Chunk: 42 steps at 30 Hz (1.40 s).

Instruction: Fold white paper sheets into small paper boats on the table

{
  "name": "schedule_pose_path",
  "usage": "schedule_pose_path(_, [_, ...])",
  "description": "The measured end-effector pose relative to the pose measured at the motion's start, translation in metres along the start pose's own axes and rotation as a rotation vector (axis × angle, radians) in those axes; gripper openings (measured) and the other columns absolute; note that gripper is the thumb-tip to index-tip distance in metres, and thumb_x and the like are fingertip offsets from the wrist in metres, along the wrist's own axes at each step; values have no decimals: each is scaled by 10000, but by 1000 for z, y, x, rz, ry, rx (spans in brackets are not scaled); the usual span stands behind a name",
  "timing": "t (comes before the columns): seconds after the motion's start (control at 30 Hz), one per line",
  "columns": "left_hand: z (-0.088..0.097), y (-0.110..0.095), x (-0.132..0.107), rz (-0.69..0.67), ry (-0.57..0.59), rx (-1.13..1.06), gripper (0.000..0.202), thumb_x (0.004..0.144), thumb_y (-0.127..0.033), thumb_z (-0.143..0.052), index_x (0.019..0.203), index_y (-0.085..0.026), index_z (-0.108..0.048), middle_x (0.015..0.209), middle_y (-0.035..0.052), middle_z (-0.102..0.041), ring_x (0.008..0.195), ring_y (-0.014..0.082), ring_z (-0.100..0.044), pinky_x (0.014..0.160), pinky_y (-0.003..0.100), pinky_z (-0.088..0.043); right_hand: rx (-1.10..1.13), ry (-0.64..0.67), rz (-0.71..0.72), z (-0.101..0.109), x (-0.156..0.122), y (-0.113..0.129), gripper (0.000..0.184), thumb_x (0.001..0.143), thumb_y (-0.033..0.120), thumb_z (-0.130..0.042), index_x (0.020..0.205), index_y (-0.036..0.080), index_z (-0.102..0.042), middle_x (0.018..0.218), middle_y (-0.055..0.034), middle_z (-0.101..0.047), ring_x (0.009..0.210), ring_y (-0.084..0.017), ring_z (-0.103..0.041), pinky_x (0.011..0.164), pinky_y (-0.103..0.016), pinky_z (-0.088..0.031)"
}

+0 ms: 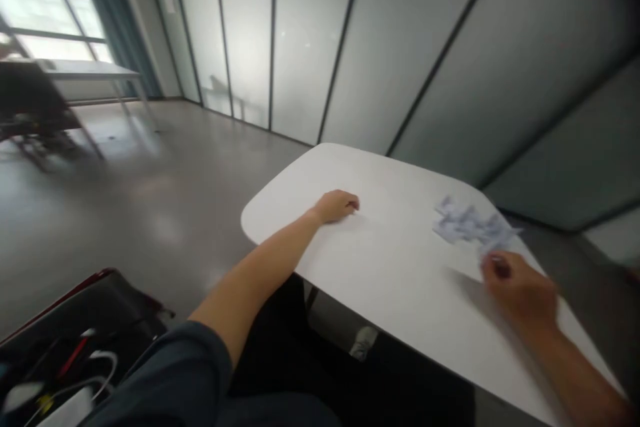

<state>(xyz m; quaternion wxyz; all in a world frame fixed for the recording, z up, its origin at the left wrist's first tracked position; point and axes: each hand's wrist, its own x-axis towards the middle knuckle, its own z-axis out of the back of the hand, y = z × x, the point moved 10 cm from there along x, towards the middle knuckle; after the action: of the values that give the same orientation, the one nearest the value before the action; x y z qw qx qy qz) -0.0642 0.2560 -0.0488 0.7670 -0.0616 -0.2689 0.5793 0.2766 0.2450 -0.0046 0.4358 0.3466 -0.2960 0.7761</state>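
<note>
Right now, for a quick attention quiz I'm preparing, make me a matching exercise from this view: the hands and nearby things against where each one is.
Things:
1. left hand
2. right hand
3. crumpled sheet
4. black bag

Places:
A. lying on the right part of the table
B. open at the lower left, with a white cable inside
C. resting on bare tabletop, near the table's left end
D. at the near edge of the crumpled sheet

Right pairs: 1-C, 2-D, 3-A, 4-B
</note>
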Motion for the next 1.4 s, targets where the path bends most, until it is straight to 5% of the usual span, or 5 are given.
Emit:
schedule_pose_path(0.33, [-9, -44, 6, -173, 66, 63, 362, 963, -444, -488, 1215, -319, -716, 1264, 13, -728, 1157, 232, -674, 1051, 370, -492, 471, 607, 25, -43, 15, 61, 522, 997, 431, -480, 1458, 201, -567, 1474, -119, -582, 1345, -269, -565, 1157, -419, -405])
schedule_pose_path(0.57, [-46, -47, -19, -295, 230, 178, 758, 951, -692, -435, 1587, -284, -374, 1657, 70, -313, 1536, 296, -302, 1263, 487, -216, 502, 828, 58, -64, -25, 88, 864, 956, 708, -440, 1612, 159, -315, 1679, -158, -219, 1570, -341, -172, 1274, -517, -111])
schedule_pose_path(1.03, [-31, -48, -11, -234, 153, 75, 612, 888, -647, -548, 1378, -293, -642, 1485, 51, -582, 1389, 289, -515, 1207, 428, -344, 575, 658, -14, -58, -18, 75, 481, 955, 494, -590, 1335, 209, -662, 1460, -115, -589, 1386, -263, -496, 1203, -403, -299])
schedule_pose_path(1.23, [-19, -39, -7, -152, 52, 62, 400, 919, -524, -494, 1154, -326, -751, 1247, 1, -735, 1187, 259, -644, 1083, 396, -478, 435, 375, -606, -47, -6, -6, 410, 930, 218, -479, 1307, 212, -638, 1108, -95, -709, 1013, -231, -634, 954, -355, -482])
schedule_pose_path(1.4, [-15, -39, -6, -151, 35, 96, 362, 938, -452, -466, 1104, -321, -761, 1180, 6, -753, 1123, 253, -662, 1017, 384, -505, 523, 362, -714, -51, 6, -21, 347, 869, 223, -593, 1209, 177, -652, 1088, -140, -689, 1006, -255, -619, 898, -331, -493])
